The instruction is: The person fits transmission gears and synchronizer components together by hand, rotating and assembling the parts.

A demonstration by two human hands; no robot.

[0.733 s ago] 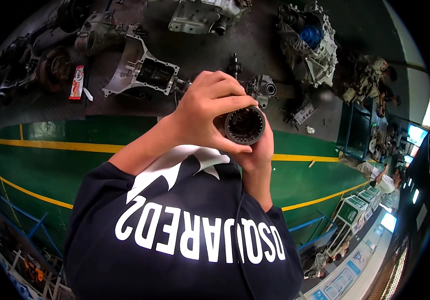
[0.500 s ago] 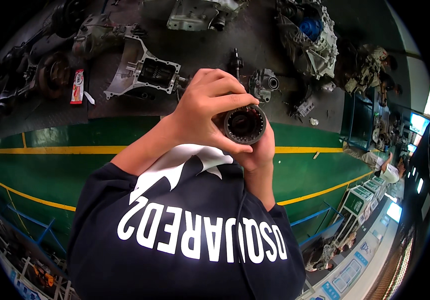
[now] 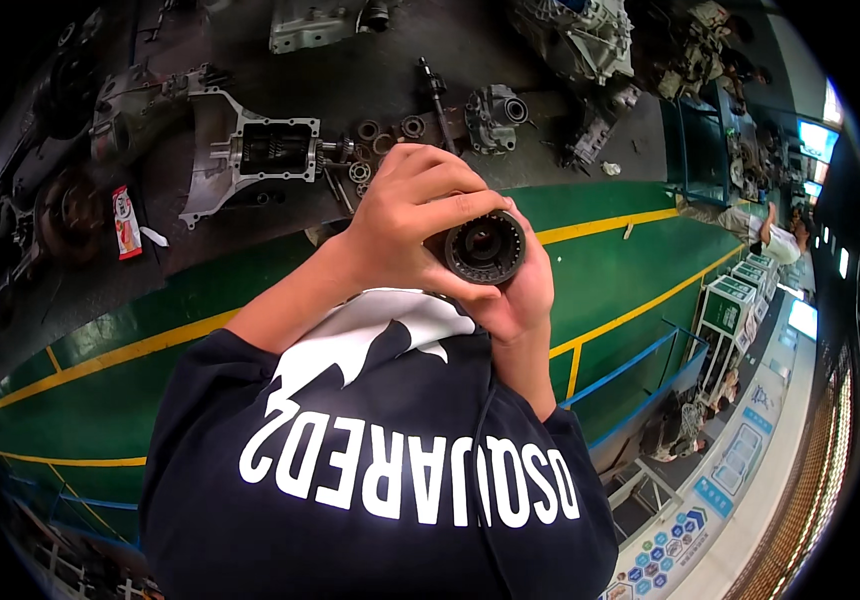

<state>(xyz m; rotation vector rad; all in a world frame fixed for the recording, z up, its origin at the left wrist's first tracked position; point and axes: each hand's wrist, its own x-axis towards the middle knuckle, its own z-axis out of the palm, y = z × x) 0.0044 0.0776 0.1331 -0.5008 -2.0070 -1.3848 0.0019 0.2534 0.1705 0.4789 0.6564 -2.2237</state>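
Both my hands grip a dark metal toothed sleeve (image 3: pixel 455 252), held up in front of my chest with its round opening facing up toward me. Fine teeth line the inner rim, and the bore is dark inside. My left hand (image 3: pixel 400 215) curls around its left side, fingers over the top edge and thumb below. On the other side my right hand (image 3: pixel 525 290) wraps it from the right and beneath; most of those fingers are hidden. Beyond my hands, a gearbox housing (image 3: pixel 208 165), several ring gears (image 3: pixel 412 127), a shaft (image 3: pixel 437 100) and a metal casting (image 3: pixel 493 118) lie on the dark bench.
Larger transmission cases (image 3: pixel 590 40) stand farther back, with drum-like parts (image 3: pixel 68 215) at the left. A red and white packet (image 3: pixel 127 222) lies near the bench edge. Green floor (image 3: pixel 610 260) with yellow lines and blue railings (image 3: pixel 640 370) surround me. Another person (image 3: pixel 780 242) is far right.
My view has turned, so the bench and floor lines appear tilted and more ring gears show past my hands. The sleeve stays in both hands, its opening tipped slightly differently.
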